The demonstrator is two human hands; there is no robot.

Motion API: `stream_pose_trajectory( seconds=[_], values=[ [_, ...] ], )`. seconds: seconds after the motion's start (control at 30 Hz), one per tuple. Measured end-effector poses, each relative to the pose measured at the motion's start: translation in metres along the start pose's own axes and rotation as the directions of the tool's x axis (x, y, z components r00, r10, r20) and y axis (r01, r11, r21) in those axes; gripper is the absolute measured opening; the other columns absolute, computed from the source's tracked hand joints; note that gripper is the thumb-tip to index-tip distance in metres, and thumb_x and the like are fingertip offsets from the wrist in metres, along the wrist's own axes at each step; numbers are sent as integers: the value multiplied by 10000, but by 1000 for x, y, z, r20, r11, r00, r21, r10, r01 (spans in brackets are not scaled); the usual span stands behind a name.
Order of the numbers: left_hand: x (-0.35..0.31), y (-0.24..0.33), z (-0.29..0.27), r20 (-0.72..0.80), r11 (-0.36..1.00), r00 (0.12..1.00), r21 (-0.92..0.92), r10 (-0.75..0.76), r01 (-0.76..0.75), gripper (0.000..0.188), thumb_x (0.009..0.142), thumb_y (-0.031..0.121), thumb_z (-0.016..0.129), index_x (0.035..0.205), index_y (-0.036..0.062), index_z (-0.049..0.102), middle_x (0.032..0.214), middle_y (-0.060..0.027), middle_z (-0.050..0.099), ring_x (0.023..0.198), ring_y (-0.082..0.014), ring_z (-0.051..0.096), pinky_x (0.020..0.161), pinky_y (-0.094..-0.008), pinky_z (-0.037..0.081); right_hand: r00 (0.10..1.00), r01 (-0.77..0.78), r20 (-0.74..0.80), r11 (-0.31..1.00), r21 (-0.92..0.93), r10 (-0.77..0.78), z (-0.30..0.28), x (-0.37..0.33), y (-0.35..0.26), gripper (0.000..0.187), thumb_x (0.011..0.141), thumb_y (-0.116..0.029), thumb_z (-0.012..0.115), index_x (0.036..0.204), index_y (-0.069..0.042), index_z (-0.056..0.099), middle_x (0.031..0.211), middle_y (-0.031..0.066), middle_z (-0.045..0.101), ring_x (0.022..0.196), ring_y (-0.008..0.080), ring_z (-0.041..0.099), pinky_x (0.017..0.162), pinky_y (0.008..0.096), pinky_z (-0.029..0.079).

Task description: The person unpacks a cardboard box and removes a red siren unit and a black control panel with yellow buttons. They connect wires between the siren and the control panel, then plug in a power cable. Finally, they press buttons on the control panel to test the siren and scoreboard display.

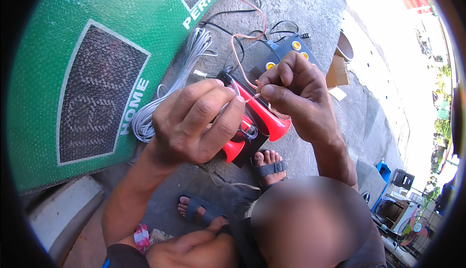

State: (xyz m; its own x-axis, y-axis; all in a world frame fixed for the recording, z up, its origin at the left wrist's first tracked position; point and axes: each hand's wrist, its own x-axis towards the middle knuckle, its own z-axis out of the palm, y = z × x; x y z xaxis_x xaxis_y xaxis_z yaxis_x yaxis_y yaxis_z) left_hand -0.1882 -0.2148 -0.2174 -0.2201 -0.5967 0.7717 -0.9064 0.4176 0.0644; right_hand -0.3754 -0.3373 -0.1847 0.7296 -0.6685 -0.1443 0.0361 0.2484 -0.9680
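Observation:
My left hand (196, 122) is closed in a pinch on a thin wire whose bare end sticks out toward the right. Facing it, my right hand (303, 95) pinches the frayed end of a copper-coloured two-strand wire (236, 49) that runs up across the concrete. The two wire ends meet or nearly meet between my fingertips; I cannot tell if they touch. Below the hands lies a red double air horn, its longer trumpet (272, 122) on the right and its shorter trumpet (234, 151) partly behind my left hand.
A big green scoreboard panel (43, 108) fills the left. Beside it lies a coil of grey cable (143, 120). A grey box with yellow buttons (286, 48) sits beyond my right hand, near a black cable (228, 11). Further right are a cardboard box (338, 71) and a fan (416, 227).

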Motion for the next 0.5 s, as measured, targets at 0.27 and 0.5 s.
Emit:
stream_pose_trajectory(
  seconds=[0.27,0.5],
  values=[
    [6,3,-4,131,998,991,-54,-32,39,181,842,31,755,1014,27,696,974,-84,668,869,-247,692,670,-328,591,1000,-16,-12,1000,-7,16,1,-1,1,311,906,-3,712,923,-114,423,970,93,680,809,66,598,652,188,474],
    [20,25,-5,536,188,512,-545,-671,817,123,944,85,704,991,-6,637,901,-90,658,768,-151,644,642,-282,523,991,135,25,990,-31,-134,6,-1,2,324,913,20,696,965,-100,401,997,103,651,903,96,598,772,247,507]
  ],
)
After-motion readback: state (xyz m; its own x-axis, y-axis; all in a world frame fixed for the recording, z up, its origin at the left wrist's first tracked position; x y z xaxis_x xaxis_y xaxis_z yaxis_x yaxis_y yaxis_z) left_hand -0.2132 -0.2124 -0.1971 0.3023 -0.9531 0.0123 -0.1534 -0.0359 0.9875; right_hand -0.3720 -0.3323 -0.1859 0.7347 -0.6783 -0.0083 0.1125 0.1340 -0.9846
